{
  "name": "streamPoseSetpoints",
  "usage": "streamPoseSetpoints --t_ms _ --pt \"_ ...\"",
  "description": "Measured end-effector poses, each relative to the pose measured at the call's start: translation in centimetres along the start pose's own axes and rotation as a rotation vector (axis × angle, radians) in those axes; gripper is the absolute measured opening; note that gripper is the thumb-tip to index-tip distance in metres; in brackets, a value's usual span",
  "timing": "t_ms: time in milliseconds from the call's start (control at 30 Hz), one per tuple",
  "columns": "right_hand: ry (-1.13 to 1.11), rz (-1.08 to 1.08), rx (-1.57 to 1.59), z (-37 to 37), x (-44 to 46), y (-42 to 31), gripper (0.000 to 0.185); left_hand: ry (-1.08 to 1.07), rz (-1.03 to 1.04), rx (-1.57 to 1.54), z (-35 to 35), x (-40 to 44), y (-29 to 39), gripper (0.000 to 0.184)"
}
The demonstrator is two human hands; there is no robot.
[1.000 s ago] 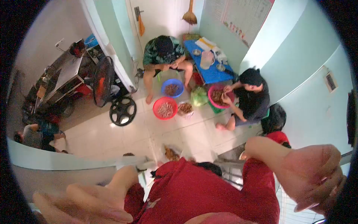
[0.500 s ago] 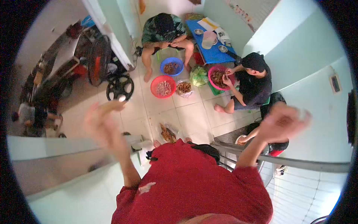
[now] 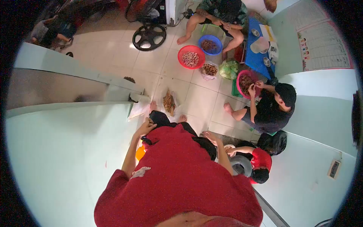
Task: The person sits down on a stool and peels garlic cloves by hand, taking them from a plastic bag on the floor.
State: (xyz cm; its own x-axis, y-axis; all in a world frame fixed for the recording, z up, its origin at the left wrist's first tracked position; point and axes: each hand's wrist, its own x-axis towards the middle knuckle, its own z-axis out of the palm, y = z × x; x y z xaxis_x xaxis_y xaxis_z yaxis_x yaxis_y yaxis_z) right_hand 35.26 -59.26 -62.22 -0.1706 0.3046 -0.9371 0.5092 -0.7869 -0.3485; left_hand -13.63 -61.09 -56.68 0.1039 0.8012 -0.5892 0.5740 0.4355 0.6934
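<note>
My left hand is at my left thigh, beside the black trousers, its fingers bent and partly hidden; whether it grips the cloth is unclear. On the other side, my right hand rests near my right thigh with its fingers extended and nothing visible in it. Between my bare feet, on the floor, lies a clear plastic bag with brown pieces. Farther ahead stand a red basin with pale pieces, a blue basin with dark pieces and a bag of brown pieces.
One person sits behind the basins. Another in black handles the contents of a pink basin. A person in red is at the lower right. A blue table and a black fan base stand farther back.
Both my hands have come down from raised positions in front of the camera to beside my thighs. The view has shifted, bringing the person in red into fuller sight.
</note>
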Motion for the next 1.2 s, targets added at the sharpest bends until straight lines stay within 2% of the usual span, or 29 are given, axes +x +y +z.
streamPoseSetpoints --t_ms 67,100,133,167,200,233,267,300,333,367,400,467,500,567,600,667,700,733,767,800,867,900,933,1000,1033,1100,1133,1167,1200 --pt "-0.138 -0.129 0.043 0.3 4.3 3.1 0.054 -0.150 -0.069 -0.683 -2.5 -4.1 3.5 0.033" --pt "-0.262 -0.243 -0.139 -0.7 9.0 6.3 0.059 -0.154 -0.073 -0.681 -2.0 -4.6 2.6 0.033" --pt "-0.261 -0.246 -0.133 0.3 8.0 4.2 0.059 -0.139 -0.096 -0.711 -1.5 -4.7 0.6 0.028" --pt "-0.266 -0.058 -0.260 1.7 6.1 0.9 0.059 -0.123 -0.117 -0.737 -1.7 -4.7 -0.8 0.024" --pt "-0.269 0.130 -0.380 3.3 4.3 -2.4 0.059 -0.036 -0.146 -0.773 -2.1 -5.0 0.5 0.028" --pt "-0.267 0.122 -0.358 4.3 4.6 -3.3 0.059 0.028 -0.172 -0.612 -2.0 -4.0 -0.4 0.032" --pt "-0.232 -0.050 -0.377 4.6 6.1 -2.8 0.053 0.086 -0.191 -0.447 -2.2 -2.7 -1.5 0.036" --pt "-0.189 -0.216 -0.392 4.8 7.6 -1.7 0.048 0.219 -0.073 -0.088 -3.1 -2.1 -0.7 0.042" --pt "-0.138 -0.375 -0.403 5.4 8.2 -0.8 0.042 0.192 -0.058 -0.067 -4.2 -1.1 -0.8 0.042" --pt "-0.145 -0.400 -0.207 5.9 8.5 -1.1 0.037 0.170 -0.073 0.032 -5.2 0.1 -1.1 0.044" --pt "-0.260 -0.496 0.042 6.4 9.6 -0.2 0.042 0.146 -0.085 0.131 -6.3 0.9 -1.3 0.046" --pt "-0.272 -0.252 0.227 8.2 1.6 -5.9 0.043 0.117 -0.013 0.140 -8.9 2.7 -2.3 0.048" --pt "-0.257 -0.247 0.258 9.5 0.9 -5.9 0.043 0.097 0.003 0.135 -10.0 3.7 -3.3 0.048" --pt "-0.176 -0.533 0.284 10.8 -0.7 -6.0 0.040 0.042 -0.001 0.224 -11.6 5.7 -4.9 0.046" --pt "-0.168 -0.519 0.299 11.4 -1.1 -6.3 0.040 0.021 -0.002 0.227 -11.9 6.8 -5.6 0.046" --pt "-0.058 -0.404 0.369 13.6 -2.2 -7.2 0.038 -0.075 -0.007 0.576 -11.7 8.1 -6.4 0.048" --pt "-0.070 -0.369 0.389 15.7 -2.1 -6.6 0.038 -0.115 0.086 0.646 -11.1 8.6 -7.8 0.050" --pt "0.055 -0.278 0.364 17.7 -1.4 -6.4 0.036 -0.153 0.182 0.714 -10.5 9.7 -9.2 0.053" --pt "0.176 -0.187 0.326 19.6 -0.8 -6.0 0.036 -0.124 0.218 0.702 -9.5 10.6 -11.1 0.057" --pt "0.159 -0.159 0.327 21.2 -0.6 -5.5 0.036 -0.090 0.251 0.685 -8.4 11.2 -12.6 0.062" --pt "0.338 -0.102 0.475 21.8 -0.4 -1.8 0.039 -0.091 0.063 0.806 -5.3 11.0 -12.8 0.072" --pt "0.274 -0.047 0.473 20.9 -0.3 1.0 0.040 -0.190 -0.086 0.724 -3.8 10.9 -12.7 0.081" --pt "0.301 0.030 0.425 20.6 0.2 2.7 0.038 -0.177 -0.126 0.586 -1.9 10.9 -14.1 0.088" --pt "0.478 -0.211 -0.226 20.4 4.7 12.8 0.040 -0.170 -0.070 0.488 1.5 10.8 -15.8 0.092" --pt "0.369 0.020 -0.245 20.6 5.0 13.1 0.040 -0.183 -0.097 0.487 2.3 11.9 -16.1 0.092" --pt "0.400 0.081 -0.486 20.9 5.0 13.5 0.042 -0.023 -0.137 0.690 4.5 12.7 -15.4 0.091" --pt "0.422 0.098 -0.695 19.9 4.7 10.8 0.043 -0.046 -0.151 0.703 4.9 13.2 -15.9 0.091" --pt "0.404 0.098 -0.693 18.7 6.7 10.7 0.043 0.052 -0.147 0.701 6.2 15.4 -16.2 0.090" --pt "0.522 0.149 -0.526 17.8 9.3 9.6 0.046 0.146 -0.129 0.700 6.2 19.0 -16.1 0.089"
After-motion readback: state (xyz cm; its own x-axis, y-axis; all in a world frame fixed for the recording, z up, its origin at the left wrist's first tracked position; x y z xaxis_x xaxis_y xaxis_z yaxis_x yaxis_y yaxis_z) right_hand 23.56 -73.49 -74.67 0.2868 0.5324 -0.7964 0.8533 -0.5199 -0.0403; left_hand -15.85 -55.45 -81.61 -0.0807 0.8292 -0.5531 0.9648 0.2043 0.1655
